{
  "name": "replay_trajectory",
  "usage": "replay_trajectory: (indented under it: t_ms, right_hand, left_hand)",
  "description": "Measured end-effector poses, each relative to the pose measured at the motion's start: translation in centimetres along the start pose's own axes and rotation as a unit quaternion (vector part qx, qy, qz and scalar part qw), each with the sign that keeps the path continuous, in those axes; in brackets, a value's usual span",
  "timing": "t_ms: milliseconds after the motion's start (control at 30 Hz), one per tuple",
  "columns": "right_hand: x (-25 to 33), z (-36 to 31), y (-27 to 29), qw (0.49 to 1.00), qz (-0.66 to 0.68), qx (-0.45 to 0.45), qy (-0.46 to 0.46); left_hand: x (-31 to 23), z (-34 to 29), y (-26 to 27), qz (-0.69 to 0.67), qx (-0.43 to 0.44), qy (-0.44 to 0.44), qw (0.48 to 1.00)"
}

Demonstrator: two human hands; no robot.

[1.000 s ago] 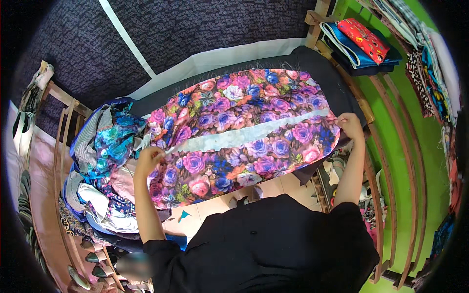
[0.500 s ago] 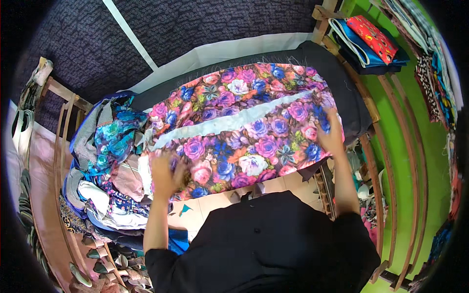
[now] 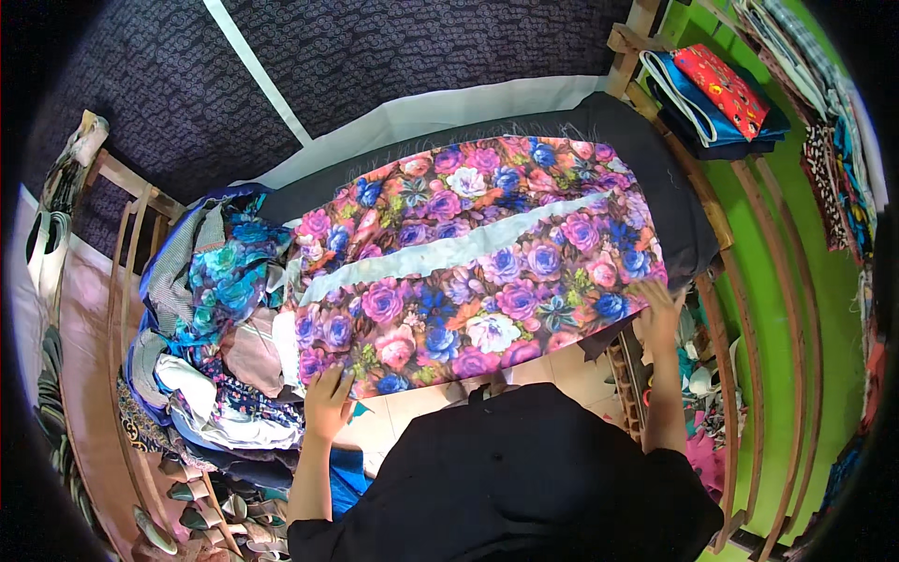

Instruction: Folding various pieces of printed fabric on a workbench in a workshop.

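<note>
The left hand (image 3: 328, 401) and right hand (image 3: 658, 309) press flat, fingers spread, on the near corners of the pink-and-purple floral cloth (image 3: 468, 262) covering the black tabletop (image 3: 674, 187)

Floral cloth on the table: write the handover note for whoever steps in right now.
Left hand: flat on the near left corner of the floral cloth, no grip.
Right hand: flat on the near right edge.
Cloth: spread across the dark table, a pale band along its middle; a heap of other fabrics sits at the left end.
Done: cloth laid out.
Left: near edge hangs over the table front.
</note>
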State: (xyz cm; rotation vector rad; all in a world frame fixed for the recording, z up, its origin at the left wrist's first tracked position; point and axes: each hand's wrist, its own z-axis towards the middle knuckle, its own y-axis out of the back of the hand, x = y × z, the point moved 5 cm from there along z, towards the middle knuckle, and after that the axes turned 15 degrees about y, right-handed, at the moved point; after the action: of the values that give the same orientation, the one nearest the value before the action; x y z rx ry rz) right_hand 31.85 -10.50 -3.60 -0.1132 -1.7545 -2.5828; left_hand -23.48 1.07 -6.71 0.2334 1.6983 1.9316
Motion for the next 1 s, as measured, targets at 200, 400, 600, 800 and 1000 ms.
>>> replay_trajectory:
  t_ms: [200,400,600,800,1000]
  right_hand:
    - [-0.8,1.3,0.7,0.995,0.080,-0.050,-0.037]
    - [-1.6,4.9,4.6,0.985,0.159,0.061,-0.014]
    - [-2.5,6.4,10.6,0.945,0.259,0.190,-0.067]
    - [-2.7,5.5,10.5,0.900,0.408,0.071,-0.135]
    - [-7.8,18.5,3.0,0.948,0.274,0.144,0.065]
  left_hand:
    - [1.7,1.4,1.9,-0.096,-0.009,0.104,0.990]
    - [2.1,3.9,8.4,-0.169,0.108,0.224,0.954]
    - [0.1,5.4,13.5,-0.167,0.305,0.280,0.895]
    - [5.7,7.1,12.5,-0.248,0.221,0.282,0.900]
    - [6.9,20.9,10.0,-0.079,0.077,0.133,0.985]
